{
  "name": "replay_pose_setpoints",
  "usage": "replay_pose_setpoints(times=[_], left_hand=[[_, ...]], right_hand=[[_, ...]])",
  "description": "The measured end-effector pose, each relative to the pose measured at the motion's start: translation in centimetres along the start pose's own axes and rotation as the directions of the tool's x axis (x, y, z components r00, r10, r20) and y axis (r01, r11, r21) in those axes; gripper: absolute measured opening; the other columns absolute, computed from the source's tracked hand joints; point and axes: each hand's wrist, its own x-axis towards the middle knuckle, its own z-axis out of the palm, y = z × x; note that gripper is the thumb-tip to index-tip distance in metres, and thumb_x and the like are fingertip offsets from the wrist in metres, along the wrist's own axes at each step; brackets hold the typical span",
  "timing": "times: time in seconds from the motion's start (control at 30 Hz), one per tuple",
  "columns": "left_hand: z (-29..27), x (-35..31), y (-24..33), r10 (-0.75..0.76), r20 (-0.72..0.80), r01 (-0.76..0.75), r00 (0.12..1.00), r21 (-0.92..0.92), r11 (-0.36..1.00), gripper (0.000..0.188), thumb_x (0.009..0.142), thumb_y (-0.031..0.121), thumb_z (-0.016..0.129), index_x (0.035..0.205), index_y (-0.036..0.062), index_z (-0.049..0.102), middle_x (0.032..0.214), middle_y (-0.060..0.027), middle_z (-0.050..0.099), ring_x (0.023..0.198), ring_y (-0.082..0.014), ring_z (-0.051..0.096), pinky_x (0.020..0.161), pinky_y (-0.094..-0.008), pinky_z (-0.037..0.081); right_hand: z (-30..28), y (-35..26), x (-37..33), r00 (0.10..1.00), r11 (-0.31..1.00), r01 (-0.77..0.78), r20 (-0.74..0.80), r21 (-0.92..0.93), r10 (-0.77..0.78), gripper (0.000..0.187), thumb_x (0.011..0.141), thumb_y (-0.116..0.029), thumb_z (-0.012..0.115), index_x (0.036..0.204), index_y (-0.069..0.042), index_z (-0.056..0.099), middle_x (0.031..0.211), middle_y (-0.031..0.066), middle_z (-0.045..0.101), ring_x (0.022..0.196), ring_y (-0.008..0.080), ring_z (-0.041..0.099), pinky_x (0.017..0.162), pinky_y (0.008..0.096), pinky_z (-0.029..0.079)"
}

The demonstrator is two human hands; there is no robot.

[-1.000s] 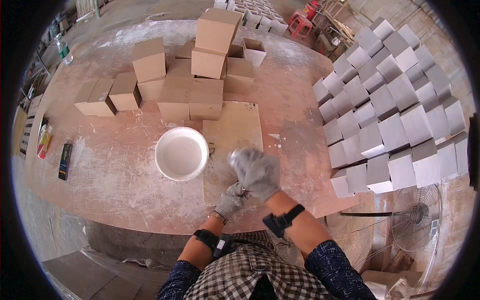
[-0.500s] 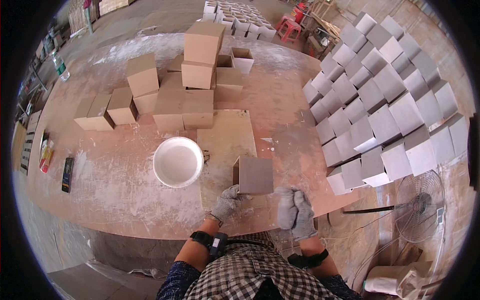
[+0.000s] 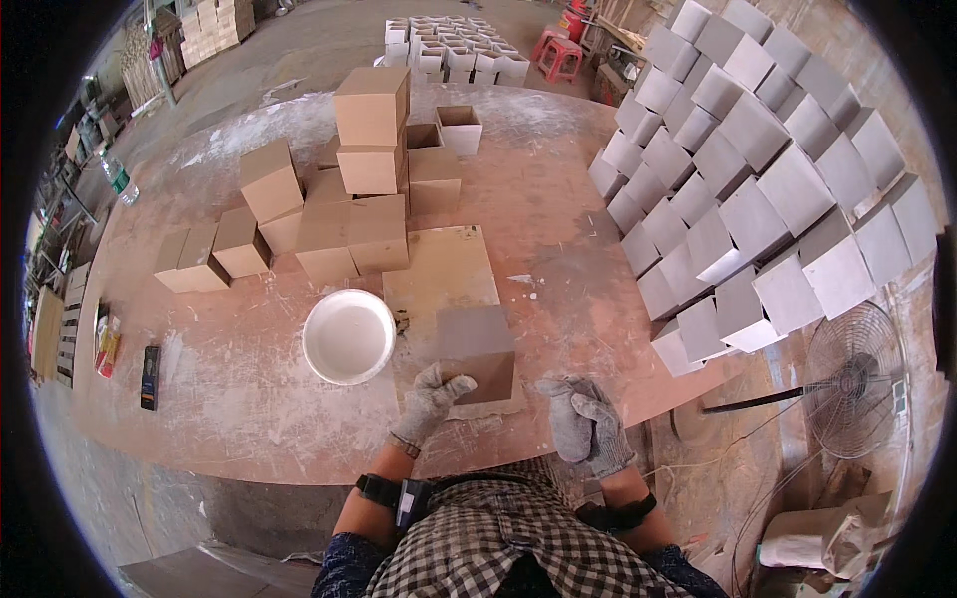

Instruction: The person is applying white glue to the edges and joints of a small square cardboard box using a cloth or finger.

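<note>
A square cardboard box (image 3: 476,334) rests on a tan board (image 3: 444,264) in front of me. Its upper face is coated grey, while the face toward me is bare brown. My left hand (image 3: 431,401), in a knit glove, is at its near left corner, thumb across the brown face and fingers at the left end; the fingertips are partly hidden. To the right of the box, apart from it, my gloved right hand (image 3: 598,429) is closed round a soft grey pad (image 3: 568,427). A white bowl (image 3: 349,337) of whitish liquid stands left of the board.
Brown cardboard boxes (image 3: 374,115) are piled at the table's far side. Grey-white boxes (image 3: 743,194) form a tall stack on the right, near a fan (image 3: 852,369). At left lie a phone (image 3: 150,377), a small red-and-yellow packet (image 3: 108,349) and a bottle (image 3: 118,179).
The box has turned, its grey face tipping away and a brown face now showing toward me. My left thumb has lifted outward. My right hand stays closed beside it; the view has shifted slightly.
</note>
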Motion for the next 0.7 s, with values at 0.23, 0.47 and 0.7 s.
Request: replay_pose_setpoints(times=[0.23, 0.47, 0.7], left_hand=[[-0.1, 0.3, 5.8, -0.283, -0.101, 0.277, 0.954, -0.072, 0.958, 0.03, 0.093, 0.023, 0.069, 0.114, 0.0016, 0.068, 0.101, -0.0009, 0.069, 0.089, -0.0114, 0.061, 0.082, -0.0268, 0.049], [-0.6, -0.4, 4.6, -0.041, -0.21, 0.065, 0.977, 0.106, 0.992, 0.035, 0.095, 0.03, 0.067, 0.117, 0.0029, 0.062, 0.101, -0.0029, 0.065, 0.092, -0.0132, 0.061, 0.082, -0.0276, 0.049], [3.2, -6.1, 7.7, -0.056, 0.113, 0.072, 0.992, -0.146, 0.987, 0.037, 0.094, 0.023, 0.07, 0.122, 0.0043, 0.057, 0.112, -0.0027, 0.061, 0.102, -0.0144, 0.06, 0.089, -0.0288, 0.05]], right_hand=[[1.0, -0.9, 1.3, 0.993, 1.0, 0.019, 0.116, -0.018, -0.017, 0.037, 0.081, 0.0, 0.062, 0.117, 0.0, 0.057, 0.111, 0.0093, 0.063, 0.101, 0.0198, 0.061, 0.094, 0.0312, 0.048], [1.6, 0.3, 2.1, 0.889, 0.607, 0.429, 0.192, -0.669, -0.417, 0.047, 0.078, -0.004, 0.075, 0.121, 0.0, 0.055, 0.111, 0.0129, 0.065, 0.093, 0.0199, 0.065, 0.087, 0.0329, 0.052], [5.7, -1.0, 0.7, 0.682, 0.037, 0.64, 0.544, -0.768, -0.489, 0.057, 0.081, -0.016, 0.077, 0.129, 0.001, 0.051, 0.121, 0.0163, 0.061, 0.108, 0.0276, 0.062, 0.094, 0.0407, 0.049]])
